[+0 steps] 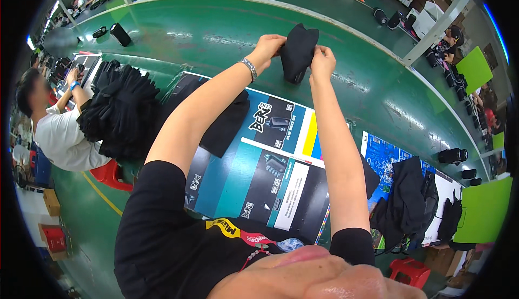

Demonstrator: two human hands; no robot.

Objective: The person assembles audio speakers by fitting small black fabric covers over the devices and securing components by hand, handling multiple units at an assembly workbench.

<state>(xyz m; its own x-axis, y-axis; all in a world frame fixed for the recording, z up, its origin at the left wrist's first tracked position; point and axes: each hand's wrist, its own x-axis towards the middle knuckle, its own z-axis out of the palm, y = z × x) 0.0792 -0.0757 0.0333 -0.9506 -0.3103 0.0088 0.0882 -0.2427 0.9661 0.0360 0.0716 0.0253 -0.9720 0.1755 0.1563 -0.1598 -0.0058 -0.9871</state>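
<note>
Over the green work surface, both arms stretch forward around a black fabric pouch (298, 50). It hangs upright, with two peaks at its top edge and a narrower lower end. My left hand (268, 49) pinches its left side, a metal-banded watch on that wrist. The right side is gripped between the fingers of my right hand (323, 62). What the pouch contains, if anything, is hidden. Below my left forearm lie flat pieces of black cloth (227, 128). A large heap of black cloth pieces (121, 104) is piled left of them.
Printed sheets (227, 185) cover the near table. More black cloth (408, 196) lies at right. Dark cylindrical speakers (120, 34) stand on the long green surface (216, 20), others (453, 156) at right. A co-worker (59, 120) sits at left. Red stools (409, 271) stand nearby.
</note>
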